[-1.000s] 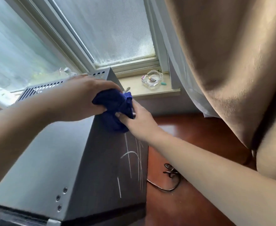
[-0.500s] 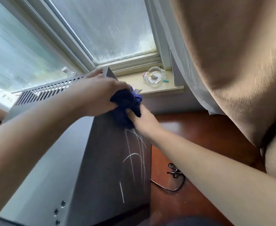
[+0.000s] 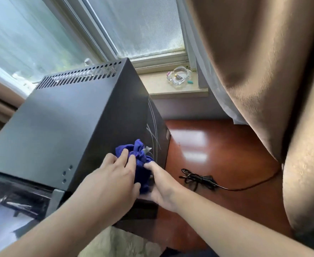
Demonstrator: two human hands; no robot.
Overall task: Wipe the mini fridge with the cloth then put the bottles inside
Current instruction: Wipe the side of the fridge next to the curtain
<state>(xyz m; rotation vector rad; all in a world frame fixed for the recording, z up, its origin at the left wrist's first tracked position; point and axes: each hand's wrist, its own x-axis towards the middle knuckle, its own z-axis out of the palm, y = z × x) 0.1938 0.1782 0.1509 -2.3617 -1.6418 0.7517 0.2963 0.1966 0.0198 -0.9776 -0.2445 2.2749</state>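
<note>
We find the black mini fridge (image 3: 59,127) standing upright below the window, white scratches streaking its right side, where a bunched blue cloth (image 3: 140,164) sits pressed near the front edge.

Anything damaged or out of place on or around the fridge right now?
Yes. Pale crossing streaks, like scratches or smears, mark the right side panel of the mini fridge, just above the blue cloth held by the left hand and right hand. A black cable lies loosely bundled on the wooden floor beside it.
</note>
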